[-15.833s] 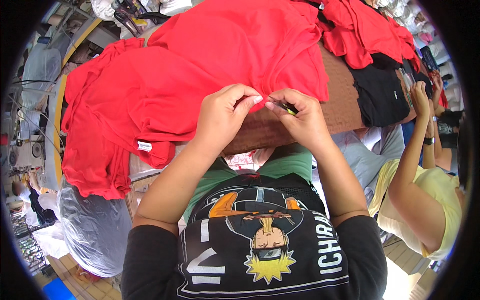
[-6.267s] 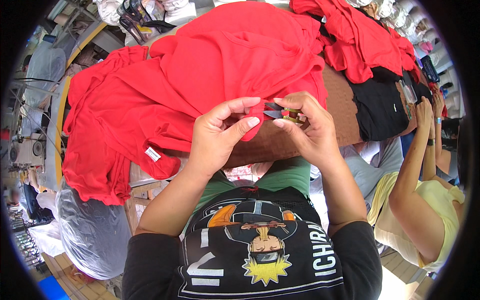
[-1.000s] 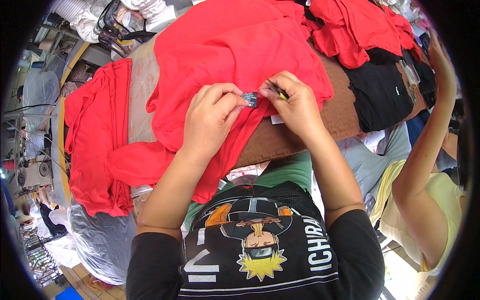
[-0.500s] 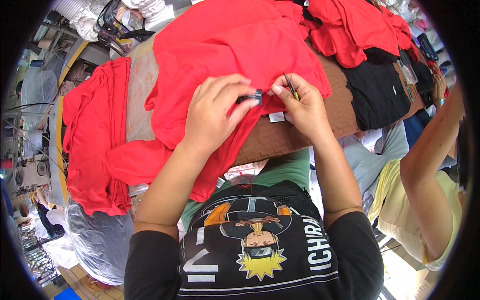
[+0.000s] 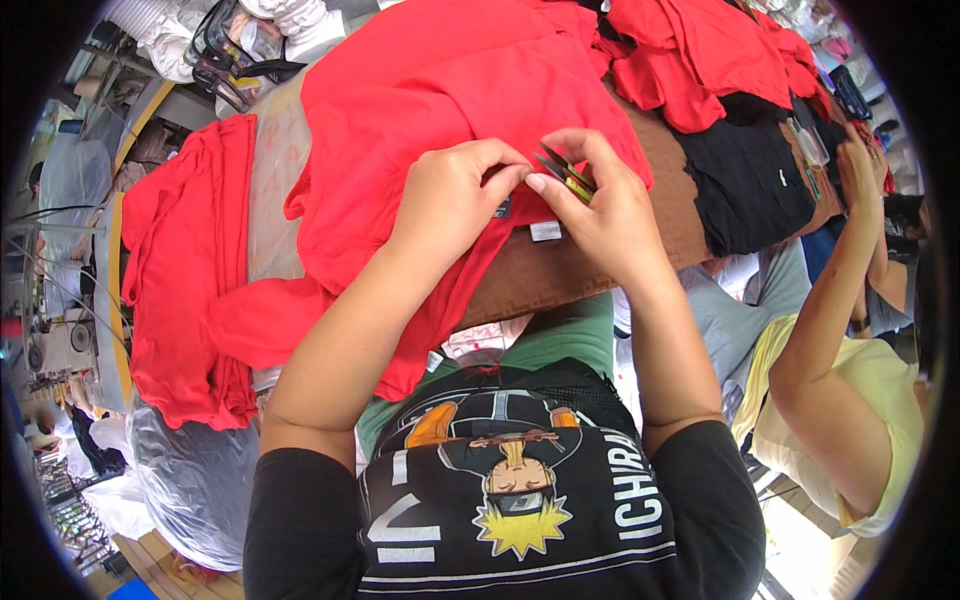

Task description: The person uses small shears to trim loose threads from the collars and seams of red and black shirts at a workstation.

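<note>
A large red garment [image 5: 440, 110] lies spread over the brown padded surface in front of me. My left hand [image 5: 455, 195] is over its near edge, thumb and forefinger pinched together on something too small to make out. Just beneath these fingers a small black label [image 5: 503, 208] shows partly. My right hand [image 5: 615, 205] holds a pair of thread snips [image 5: 577, 183] with yellow-green handles and dark blades, which point up and to the left. The fingertips of both hands almost meet. Below them a white label [image 5: 545, 231] lies against the brown cloth.
A folded red garment [image 5: 190, 260] lies at the left, beside clear plastic. More red cloth [image 5: 690, 60] and a black cloth [image 5: 750, 190] sit at the right on the brown padded surface [image 5: 540, 280]. A co-worker's arm [image 5: 835, 290] reaches in at the right.
My left fingers have moved from the black label toward my right fingertips and now pinch there. The snips have tilted leftward in my right hand. The co-worker's arm has shifted left.
</note>
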### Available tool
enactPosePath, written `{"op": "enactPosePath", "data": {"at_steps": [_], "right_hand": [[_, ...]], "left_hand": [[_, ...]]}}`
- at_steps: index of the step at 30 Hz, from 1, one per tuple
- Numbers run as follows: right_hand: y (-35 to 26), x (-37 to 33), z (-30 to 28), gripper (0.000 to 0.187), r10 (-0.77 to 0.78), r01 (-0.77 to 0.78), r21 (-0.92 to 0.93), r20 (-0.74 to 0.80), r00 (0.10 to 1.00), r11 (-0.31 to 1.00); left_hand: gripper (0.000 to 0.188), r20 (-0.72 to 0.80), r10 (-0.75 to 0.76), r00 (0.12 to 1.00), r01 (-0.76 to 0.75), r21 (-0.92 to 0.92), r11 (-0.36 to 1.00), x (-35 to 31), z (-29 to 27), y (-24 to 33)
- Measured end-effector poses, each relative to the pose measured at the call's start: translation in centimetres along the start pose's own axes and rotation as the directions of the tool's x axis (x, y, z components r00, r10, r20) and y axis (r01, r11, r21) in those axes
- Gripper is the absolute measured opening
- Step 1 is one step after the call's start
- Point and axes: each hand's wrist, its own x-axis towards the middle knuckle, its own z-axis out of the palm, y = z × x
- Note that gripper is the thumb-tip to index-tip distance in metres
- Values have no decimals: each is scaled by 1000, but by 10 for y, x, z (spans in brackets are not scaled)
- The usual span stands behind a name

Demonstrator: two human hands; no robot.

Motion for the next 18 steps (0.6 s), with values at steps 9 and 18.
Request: {"op": "enactPosePath", "data": {"at_steps": [9,18], "right_hand": [[1,-8,-13,19,-50,61,-110,101,994,992],[0,-8,-10,17,-46,56,-136,80,996,989]], "left_hand": [[16,32,-149,988,152,-170,974,2,-3,-1],[17,-23,-171,985,152,-350,924,3,-2,-3]]}}
